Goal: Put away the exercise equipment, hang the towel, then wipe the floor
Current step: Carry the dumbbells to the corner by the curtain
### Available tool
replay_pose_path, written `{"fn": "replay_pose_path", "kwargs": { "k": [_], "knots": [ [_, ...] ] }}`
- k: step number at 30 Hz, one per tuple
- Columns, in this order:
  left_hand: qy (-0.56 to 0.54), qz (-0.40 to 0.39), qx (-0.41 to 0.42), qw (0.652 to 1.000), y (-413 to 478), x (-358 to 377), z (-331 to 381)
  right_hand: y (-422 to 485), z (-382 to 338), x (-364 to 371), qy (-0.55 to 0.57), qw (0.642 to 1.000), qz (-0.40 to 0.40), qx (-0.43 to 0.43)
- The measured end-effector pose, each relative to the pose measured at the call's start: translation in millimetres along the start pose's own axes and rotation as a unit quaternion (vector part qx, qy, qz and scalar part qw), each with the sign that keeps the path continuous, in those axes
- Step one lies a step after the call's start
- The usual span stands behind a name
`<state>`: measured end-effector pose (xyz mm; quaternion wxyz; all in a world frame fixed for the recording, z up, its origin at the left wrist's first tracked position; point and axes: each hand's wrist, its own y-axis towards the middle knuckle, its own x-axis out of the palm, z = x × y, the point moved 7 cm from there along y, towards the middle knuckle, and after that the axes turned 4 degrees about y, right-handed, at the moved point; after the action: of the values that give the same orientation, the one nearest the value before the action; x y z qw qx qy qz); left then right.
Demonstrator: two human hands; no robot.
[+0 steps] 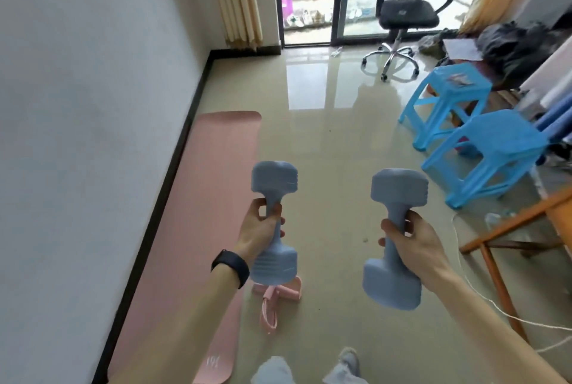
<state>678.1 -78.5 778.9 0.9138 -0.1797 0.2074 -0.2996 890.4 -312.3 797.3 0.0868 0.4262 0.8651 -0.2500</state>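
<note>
Grey-blue dumbbells, one in each hand, are held upright above a glossy beige tiled floor (325, 136). The left hand (263, 226), with a black wristband (230, 264) on its wrist, has its fingers (258, 207) curled round the handle of the left dumbbell (274, 179). The right hand (408, 241) grips the right dumbbell (399, 187) the same way, slightly tilted. On the floor below lie a pink mat (198, 198) along the wall and a pink pull-band (275, 294) just beside it, neither put away. No towel is in view. Two blue stools (495, 142), a wooden frame (495, 260) and a trailing white cord (483, 300) are to the right. Likely risks: the shiny floor may be slippery, the cord or pull-band could catch a foot, and a loosened grip would drop a dumbbell onto the tiles or the person's feet
</note>
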Motion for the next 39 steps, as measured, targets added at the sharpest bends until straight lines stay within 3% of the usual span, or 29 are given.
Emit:
{"fn": "replay_pose_path", "kwargs": {
  "k": [6, 13, 22, 32, 39],
  "knots": [
    [-0.020, 0.010, -0.018, 1.000, 64.6, 39.3, 56.6, 96.5, -39.8, -29.5, -0.034, 0.999, -0.017, -0.020],
    [-0.040, 0.045, -0.009, 0.998, 186.1, 52.6, 114.8, 237.2, -96.4, -15.3, -0.059, 0.996, -0.051, -0.039],
    [-0.042, 0.075, -0.016, 0.996, 380.7, 50.3, 209.3, 437.0, -198.7, 15.8, -0.060, 0.995, -0.064, -0.047],
    [-0.045, 0.090, -0.047, 0.994, 618.2, 77.2, 303.1, 697.3, -273.4, 71.8, -0.092, 0.985, -0.141, -0.034],
    [-0.071, 0.120, -0.086, 0.987, 767.7, 73.3, 379.4, 875.8, -371.6, 109.7, -0.106, 0.977, -0.182, -0.041]
  ]
}}
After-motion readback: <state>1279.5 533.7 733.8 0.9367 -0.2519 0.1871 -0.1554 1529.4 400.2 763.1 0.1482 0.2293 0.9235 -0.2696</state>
